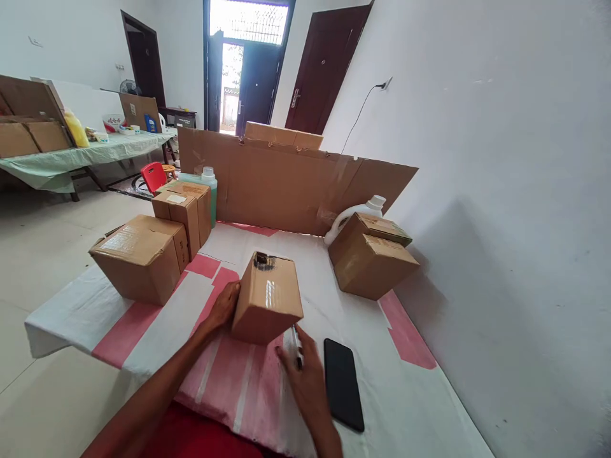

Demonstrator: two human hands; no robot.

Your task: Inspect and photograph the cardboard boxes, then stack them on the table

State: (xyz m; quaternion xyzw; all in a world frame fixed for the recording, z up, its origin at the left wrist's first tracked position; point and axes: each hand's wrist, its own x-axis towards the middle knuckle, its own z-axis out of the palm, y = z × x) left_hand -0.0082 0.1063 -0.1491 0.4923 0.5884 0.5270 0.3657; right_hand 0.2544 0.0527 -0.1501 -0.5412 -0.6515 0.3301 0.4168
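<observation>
A small taped cardboard box (pixel 268 298) stands in the middle of the table on a white and red cloth (pixel 157 318). My left hand (pixel 223 306) presses against the box's left side, fingers curled on it. My right hand (pixel 305 378) rests on the cloth just in front of the box and is closed on a pen (pixel 296 344) whose tip points up toward the box. A black phone (pixel 342 383) lies flat right beside my right hand.
Cardboard boxes (pixel 143 256) are stacked at the left with a green bottle (pixel 209 191) behind them. Another box (pixel 370 256) and a white jug (pixel 363 208) sit at the right. A cardboard sheet (pixel 286 181) stands across the back. A white wall runs along the right.
</observation>
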